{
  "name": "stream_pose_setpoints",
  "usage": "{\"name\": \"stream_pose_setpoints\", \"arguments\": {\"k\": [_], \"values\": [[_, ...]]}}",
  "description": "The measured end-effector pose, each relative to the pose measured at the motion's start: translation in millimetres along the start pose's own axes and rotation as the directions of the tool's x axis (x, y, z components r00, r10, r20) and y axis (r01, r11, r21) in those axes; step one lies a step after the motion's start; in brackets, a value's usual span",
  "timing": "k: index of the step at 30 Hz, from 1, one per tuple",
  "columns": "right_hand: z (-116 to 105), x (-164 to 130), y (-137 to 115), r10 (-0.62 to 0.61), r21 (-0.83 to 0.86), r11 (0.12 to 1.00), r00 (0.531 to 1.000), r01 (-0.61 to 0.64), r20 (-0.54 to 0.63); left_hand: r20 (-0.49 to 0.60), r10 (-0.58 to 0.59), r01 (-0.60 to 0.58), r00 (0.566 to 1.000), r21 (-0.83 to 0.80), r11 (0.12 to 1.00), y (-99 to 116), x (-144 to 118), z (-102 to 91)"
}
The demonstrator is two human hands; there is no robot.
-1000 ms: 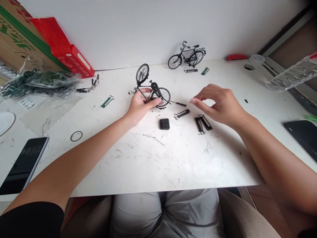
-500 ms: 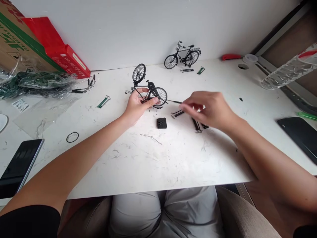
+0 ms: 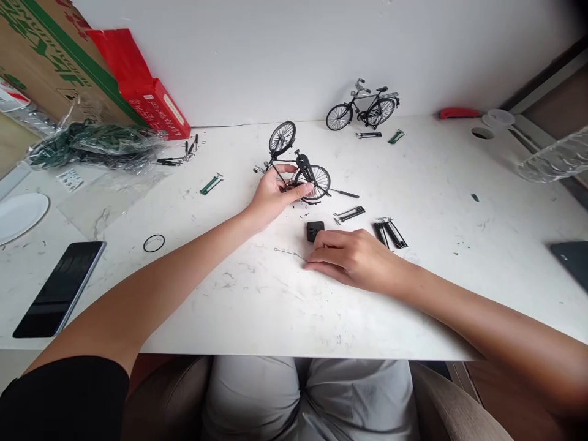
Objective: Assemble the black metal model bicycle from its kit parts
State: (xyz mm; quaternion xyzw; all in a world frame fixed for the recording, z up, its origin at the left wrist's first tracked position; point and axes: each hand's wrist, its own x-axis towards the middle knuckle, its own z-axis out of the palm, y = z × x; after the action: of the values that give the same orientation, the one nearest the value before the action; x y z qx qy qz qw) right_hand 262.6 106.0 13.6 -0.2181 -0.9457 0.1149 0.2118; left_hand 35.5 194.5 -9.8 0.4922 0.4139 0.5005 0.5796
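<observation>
My left hand (image 3: 274,195) grips the frame of a small black model bicycle (image 3: 299,166) that stands half-built on the white table (image 3: 285,306). My right hand (image 3: 351,260) rests low on the table with its fingertips on the end of a thin metal wire (image 3: 287,252). A small black square part (image 3: 315,230) lies just above that hand. Black strut parts (image 3: 389,233) and a grey bracket (image 3: 350,214) lie to the right of it. A thin screwdriver (image 3: 344,193) pokes out behind the bicycle's rear wheel.
A finished model bicycle (image 3: 362,110) stands by the back wall. Cardboard and red boxes (image 3: 92,67), bagged green parts (image 3: 96,144), a phone (image 3: 59,288), a black ring (image 3: 154,243), a white plate (image 3: 18,214) lie left. A dark device (image 3: 572,257) and plastic bottle (image 3: 554,160) sit right.
My right hand has dropped from hovering above the strut parts and moved left and nearer, down onto the wire. The left hand kept its hold on the bicycle.
</observation>
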Motion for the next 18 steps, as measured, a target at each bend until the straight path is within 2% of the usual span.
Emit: {"name": "stream_pose_setpoints", "arguments": {"k": [9, 18], "values": [[-9.5, 0.8, 6.5, 0.069, -0.137, 0.988, 0.997, -0.064, 0.029, -0.036, 0.0, 0.001, 0.999, 0.014, 1.0, -1.7, 0.8, 0.5], [-1.3, 4.8, 1.2, 0.036, -0.174, 0.984, 0.998, -0.046, -0.06, -0.035, -0.01, 0.011, 0.999, 0.019, 1.0, -2.0, 0.9, 1.3]]}}
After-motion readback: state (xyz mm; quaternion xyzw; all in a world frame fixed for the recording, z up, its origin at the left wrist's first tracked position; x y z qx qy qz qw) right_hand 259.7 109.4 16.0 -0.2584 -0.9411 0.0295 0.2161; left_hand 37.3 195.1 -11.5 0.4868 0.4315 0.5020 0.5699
